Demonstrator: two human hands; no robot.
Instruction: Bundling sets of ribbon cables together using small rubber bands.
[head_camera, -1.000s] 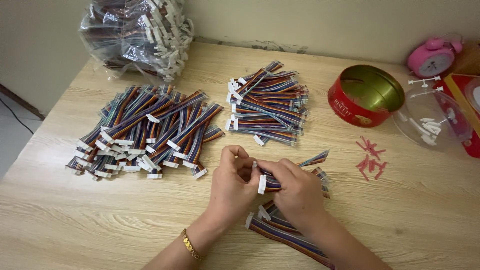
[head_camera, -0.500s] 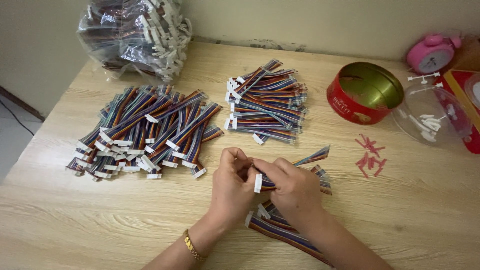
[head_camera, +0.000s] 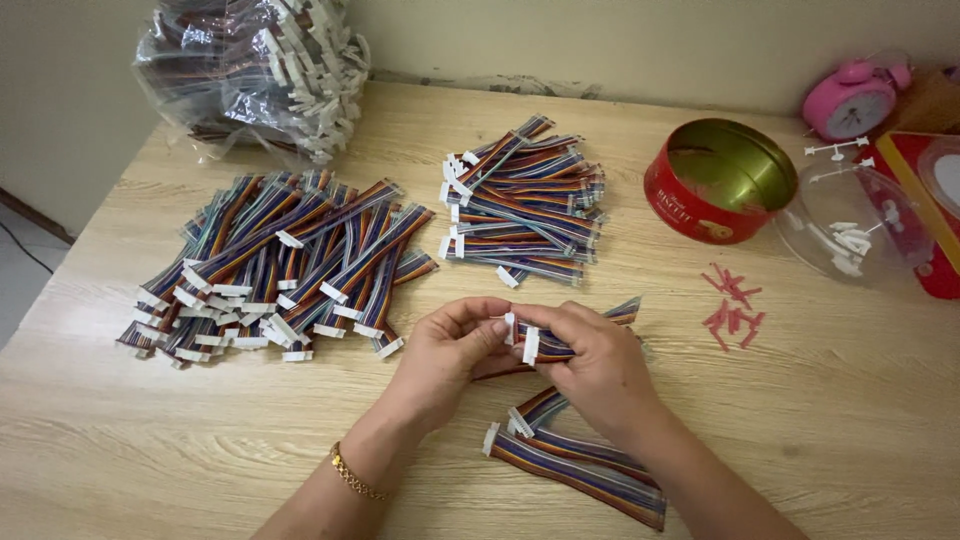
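My left fingers are pinching the white connector end of a rainbow ribbon cable, and my right fingers are pressed down over the same cable just beside it, so both hands meet on it. The cable's long axis runs from that connector away to the right, its far tip poking out past my right hand. Taking the connector as my mark: more loose cables lie just below, the big fanned pile sits well left, the neat stack above, red tin upper right. Bare worktop opens lower left, near edge close.
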